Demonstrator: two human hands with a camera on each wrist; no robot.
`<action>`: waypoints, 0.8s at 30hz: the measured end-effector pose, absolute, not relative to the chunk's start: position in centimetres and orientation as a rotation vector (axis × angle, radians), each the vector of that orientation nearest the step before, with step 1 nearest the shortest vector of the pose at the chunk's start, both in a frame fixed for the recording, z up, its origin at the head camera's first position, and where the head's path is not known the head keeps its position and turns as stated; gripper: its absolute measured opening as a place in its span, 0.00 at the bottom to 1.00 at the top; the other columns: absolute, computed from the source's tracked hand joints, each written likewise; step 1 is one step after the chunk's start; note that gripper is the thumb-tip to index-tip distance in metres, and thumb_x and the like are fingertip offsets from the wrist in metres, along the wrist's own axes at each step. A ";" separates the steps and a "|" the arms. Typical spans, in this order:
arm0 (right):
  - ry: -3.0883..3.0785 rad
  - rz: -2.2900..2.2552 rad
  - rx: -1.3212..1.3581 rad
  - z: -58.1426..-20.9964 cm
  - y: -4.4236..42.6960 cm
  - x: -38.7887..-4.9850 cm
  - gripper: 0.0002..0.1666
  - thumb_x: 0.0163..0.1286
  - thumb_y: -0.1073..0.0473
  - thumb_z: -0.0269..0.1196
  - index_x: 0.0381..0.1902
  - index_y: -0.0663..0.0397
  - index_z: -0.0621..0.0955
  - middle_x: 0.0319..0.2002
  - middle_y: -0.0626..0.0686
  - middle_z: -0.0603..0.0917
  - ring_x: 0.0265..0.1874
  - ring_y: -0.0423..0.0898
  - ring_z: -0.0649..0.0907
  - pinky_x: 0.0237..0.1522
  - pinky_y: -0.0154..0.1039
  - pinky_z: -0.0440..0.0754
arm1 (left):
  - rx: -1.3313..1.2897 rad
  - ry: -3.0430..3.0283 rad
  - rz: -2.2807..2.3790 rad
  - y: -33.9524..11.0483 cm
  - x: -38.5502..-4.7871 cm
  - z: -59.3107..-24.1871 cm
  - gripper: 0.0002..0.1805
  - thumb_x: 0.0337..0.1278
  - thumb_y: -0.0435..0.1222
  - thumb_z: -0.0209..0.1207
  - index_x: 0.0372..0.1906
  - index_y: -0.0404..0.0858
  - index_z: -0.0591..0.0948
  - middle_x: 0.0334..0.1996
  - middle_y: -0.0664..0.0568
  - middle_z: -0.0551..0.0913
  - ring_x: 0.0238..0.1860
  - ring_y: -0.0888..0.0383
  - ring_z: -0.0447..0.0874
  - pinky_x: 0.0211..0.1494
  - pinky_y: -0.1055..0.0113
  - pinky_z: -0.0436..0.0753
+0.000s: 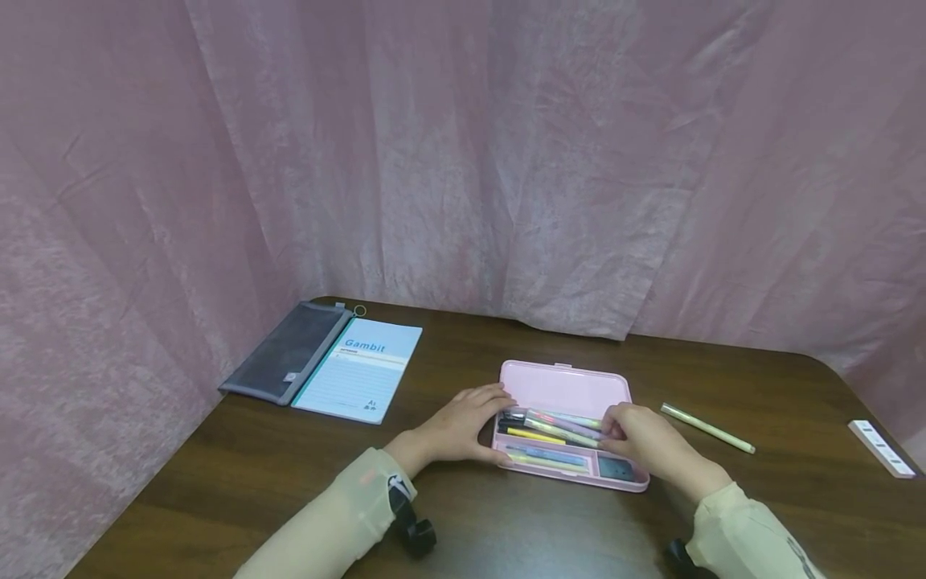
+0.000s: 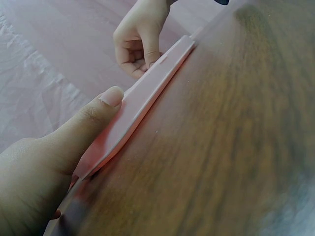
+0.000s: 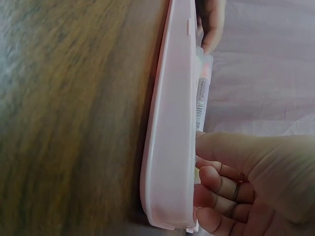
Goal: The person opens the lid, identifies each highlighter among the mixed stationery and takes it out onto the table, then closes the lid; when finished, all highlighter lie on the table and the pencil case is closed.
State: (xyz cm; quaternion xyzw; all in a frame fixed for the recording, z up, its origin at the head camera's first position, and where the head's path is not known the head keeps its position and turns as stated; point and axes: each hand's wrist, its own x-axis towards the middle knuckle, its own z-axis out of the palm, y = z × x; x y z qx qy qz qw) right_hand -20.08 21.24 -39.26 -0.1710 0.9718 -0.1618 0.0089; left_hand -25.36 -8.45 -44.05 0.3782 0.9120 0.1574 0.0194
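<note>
A pink pencil case (image 1: 567, 388) lies on the table with its lid raised at the back. Several pens and a yellow pencil-like stick (image 1: 535, 436) fill its compartments. My left hand (image 1: 461, 426) holds the case's left end, thumb (image 2: 101, 110) along the front wall and fingers at the back. Inside the right part of the case, my right hand (image 1: 651, 442) has its fingers curled at the ends of the pens. In the right wrist view, a pen with a barcode (image 3: 201, 101) rises above the rim and runs behind the right thumb, which pinches it; its far end is hidden.
A pale green pen (image 1: 707, 428) lies right of the case. Farther right sits a white strip with dark marks (image 1: 881, 449). At the left, a blue notebook (image 1: 362, 370) rests beside a grey zip pouch (image 1: 285, 354). A pink curtain (image 1: 463, 161) hangs behind the table.
</note>
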 end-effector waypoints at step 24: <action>3.032 -0.537 -0.637 -38.5 21.3 -19.8 0.07 0.60 0.59 0.68 0.27 0.47 0.79 0.22 0.41 0.76 0.22 0.35 0.71 0.25 0.29 0.70 | 1.192 2.837 0.479 -8.5 -25.4 -44.2 0.48 0.44 0.70 0.58 0.70 0.51 0.65 0.73 0.54 0.63 0.75 0.55 0.55 0.76 0.52 0.59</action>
